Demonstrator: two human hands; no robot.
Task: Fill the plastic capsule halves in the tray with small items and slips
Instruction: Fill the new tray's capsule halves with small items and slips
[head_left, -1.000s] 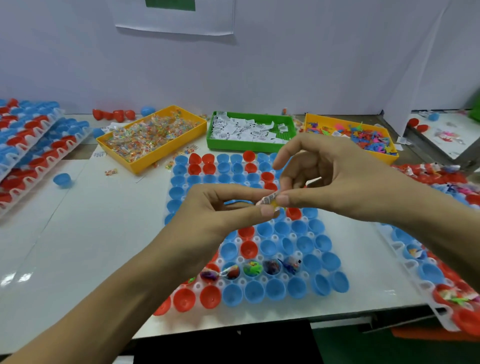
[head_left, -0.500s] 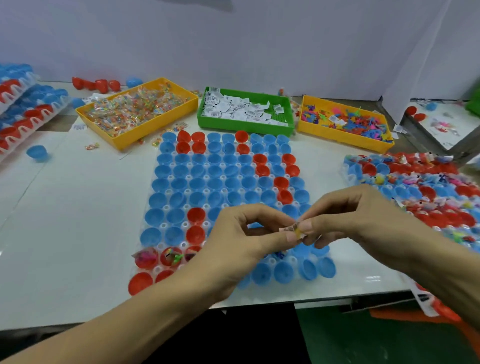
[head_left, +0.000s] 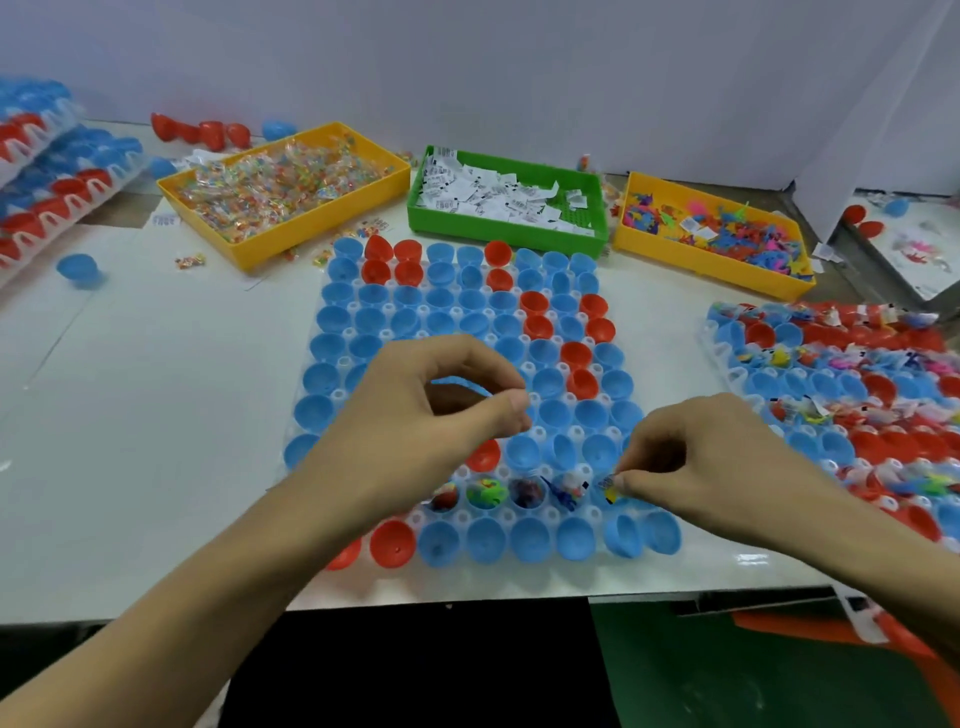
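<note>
A white tray (head_left: 332, 395) of blue and red capsule halves (head_left: 530, 540) lies at the centre of the white table (head_left: 156, 415) and serves as the landmark. Beyond its far edge stand three bins: a yellow bin of clear-wrapped coloured sweets (head_left: 285, 187) toward the far left, a green bin of white printed slips (head_left: 506, 200) directly behind, and a yellow bin of small bright plastic toys (head_left: 717, 234) toward the far right. To the tray's right, a second tray (head_left: 841, 395) holds halves already loaded with toys and slips. Well to the tray's left, stacked trays of red and blue halves (head_left: 47, 182) sit at the table edge, with one loose blue half (head_left: 78, 267) nearer.

In the tray's second row from the near edge, several halves hold small items (head_left: 488, 491); the nearest row and most of the far rows hold nothing visible.

The left forearm crosses the tray's near-left corner and hides the halves beneath it. The left hand (head_left: 415, 415) hovers over the tray's middle, fingers curled with thumb and forefinger tips close together; whether anything is pinched there cannot be told. The right hand (head_left: 696, 462), over the tray's near-right part, pinches a small slip with a yellow item (head_left: 609, 487) at its fingertips, just above a half in the second row.
</note>
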